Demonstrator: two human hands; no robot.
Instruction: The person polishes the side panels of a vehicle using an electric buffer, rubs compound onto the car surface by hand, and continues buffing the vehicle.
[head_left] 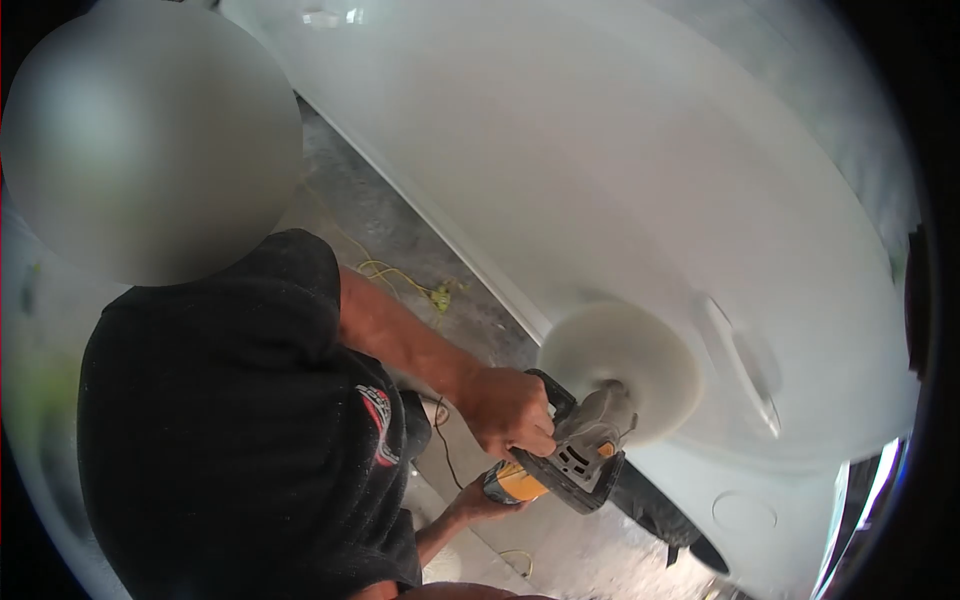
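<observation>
A co-worker in a black T-shirt [220, 400], with the head blurred out, leans in from the left. That person's hands hold a power polisher [590, 435]: one hand [510, 412] is closed on its front handle, the other [490, 498] is around its yellow and black body. Its round pale pad [615, 360] looks smeared by motion and lies against a large glossy white panel [600, 170]. Neither my left hand nor my right hand can be made out. A strip of skin shows at the bottom edge; whose it is, I cannot tell.
A white handle [742, 370] stands out from the panel, right of the pad. A round outline [745, 511] marks the white surface lower right. On the grey floor lies a yellow cord [385, 270]. A dark cord [447, 455] hangs near the co-worker's lower hand.
</observation>
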